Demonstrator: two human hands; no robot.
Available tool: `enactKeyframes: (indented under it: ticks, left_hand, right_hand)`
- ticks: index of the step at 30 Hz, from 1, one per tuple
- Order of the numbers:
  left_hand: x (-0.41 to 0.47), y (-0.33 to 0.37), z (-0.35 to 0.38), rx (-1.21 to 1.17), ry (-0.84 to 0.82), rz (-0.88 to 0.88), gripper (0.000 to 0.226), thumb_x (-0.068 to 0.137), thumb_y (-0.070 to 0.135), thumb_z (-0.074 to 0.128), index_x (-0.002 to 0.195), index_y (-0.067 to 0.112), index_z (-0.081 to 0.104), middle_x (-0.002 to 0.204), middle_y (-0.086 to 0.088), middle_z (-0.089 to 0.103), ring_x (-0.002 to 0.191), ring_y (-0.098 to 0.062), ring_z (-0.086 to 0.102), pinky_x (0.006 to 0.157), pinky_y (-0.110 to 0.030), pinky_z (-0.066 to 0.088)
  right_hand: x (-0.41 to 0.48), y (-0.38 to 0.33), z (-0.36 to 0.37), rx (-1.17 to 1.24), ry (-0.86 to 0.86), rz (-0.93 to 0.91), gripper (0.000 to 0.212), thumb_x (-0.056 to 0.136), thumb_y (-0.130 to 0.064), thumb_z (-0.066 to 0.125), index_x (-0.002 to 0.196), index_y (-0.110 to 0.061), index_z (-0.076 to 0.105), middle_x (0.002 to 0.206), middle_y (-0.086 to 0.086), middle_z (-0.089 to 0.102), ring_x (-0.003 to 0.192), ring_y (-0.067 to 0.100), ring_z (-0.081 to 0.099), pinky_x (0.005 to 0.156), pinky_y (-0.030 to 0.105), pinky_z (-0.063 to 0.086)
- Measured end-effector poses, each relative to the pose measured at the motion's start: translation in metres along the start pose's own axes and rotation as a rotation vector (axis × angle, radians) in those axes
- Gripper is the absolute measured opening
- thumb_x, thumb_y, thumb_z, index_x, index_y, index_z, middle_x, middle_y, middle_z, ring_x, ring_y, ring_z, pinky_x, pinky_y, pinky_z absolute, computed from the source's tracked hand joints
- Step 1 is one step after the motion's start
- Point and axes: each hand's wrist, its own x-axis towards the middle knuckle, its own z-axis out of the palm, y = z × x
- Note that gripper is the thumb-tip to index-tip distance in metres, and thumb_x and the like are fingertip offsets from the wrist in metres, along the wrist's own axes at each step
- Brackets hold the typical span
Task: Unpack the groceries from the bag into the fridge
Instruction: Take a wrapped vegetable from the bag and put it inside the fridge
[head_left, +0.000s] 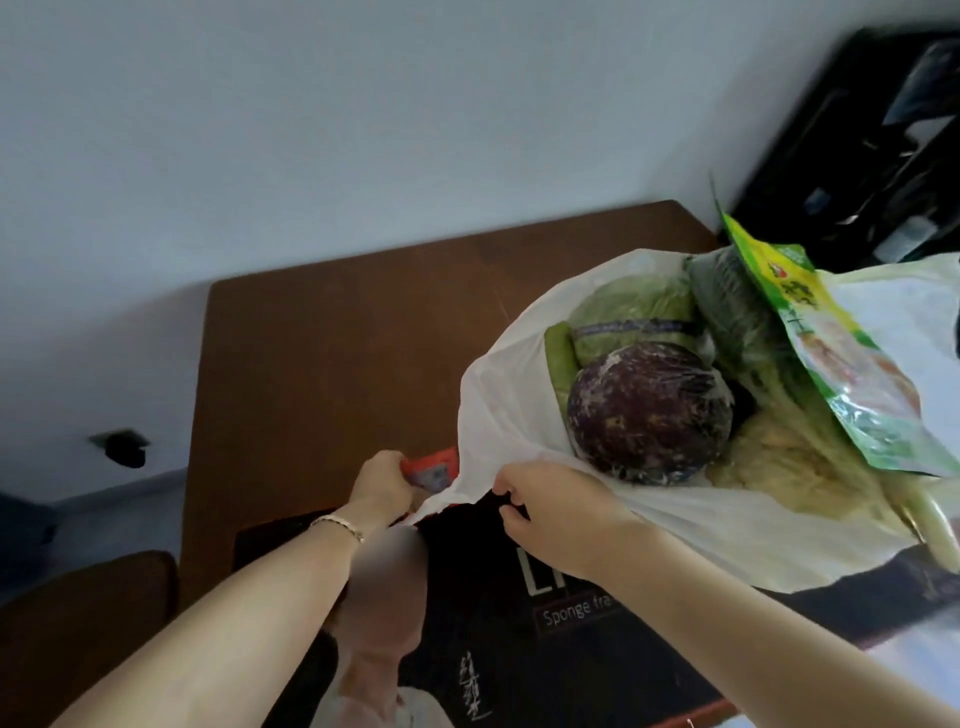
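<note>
- First, nearest the camera: two bare forearms reach forward over a black printed surface that lies on the near part of the brown table.
- Left wrist: carries a thin bracelet.
- Left hand: fingers curled round a red packet, held just beside the left edge of the white plastic bag. Whether this hand also holds the bag's handle strip cannot be determined.
- Right hand: fingers and thumb curled, pinching the near rim of the white plastic bag and holding its mouth open.
- White plastic bag: stands on the table's right side, partly over the black printed surface, mouth facing the camera.
- Bag contents, front: a purple cabbage in clear film, directly behind the right hand; pale stringy produce to its right.
- Bag contents, rear: a green cabbage touching the purple cabbage's far side; a green printed pouch leaning tilted over the bag's right rim.
- Beyond the bag: bare tabletop extends to a pale wall.
- Far right corner: a dark object, blurred; type not identifiable.
</note>
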Motion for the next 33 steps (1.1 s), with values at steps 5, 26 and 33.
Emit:
enactKeyframes:
  ticks: [5,26,33]
  left_hand:
    - [-0.035,0.019,-0.042,-0.485,0.261,0.135,0.014,0.074,0.012,0.078,0.070,0.010,0.064,0.064,-0.005,0.065,0.060,-0.019,0.060,0.053,-0.024,0.045]
    - [-0.068,0.099,-0.074,-1.140,-0.471,0.233,0.024,0.088,0.014,0.055,0.110,0.010,0.063,0.106,-0.010,0.071,0.096,-0.024,0.069,0.081,-0.036,0.052]
    - [-0.072,0.108,-0.084,-1.027,-0.414,0.241,0.030,0.080,0.016,0.062,0.108,0.007,0.065,0.105,-0.012,0.071,0.100,-0.028,0.067,0.083,-0.038,0.052]
  right_hand:
    - [-0.041,-0.005,-0.028,0.223,0.292,-0.009,0.029,0.090,-0.031,0.055,0.115,-0.018,0.060,0.107,-0.006,0.060,0.097,0.012,0.058,0.083,0.026,0.050]
    - [-0.049,0.063,-0.052,-0.228,0.351,0.198,0.104,0.062,-0.055,0.073,0.142,-0.043,0.007,0.151,0.000,0.001,0.139,0.031,0.000,0.107,0.052,0.033]
    - [-0.057,0.055,-0.042,0.358,0.687,0.247,0.102,0.052,-0.052,0.080,0.136,-0.043,0.023,0.140,-0.012,0.027,0.123,0.012,0.039,0.098,0.036,0.046]
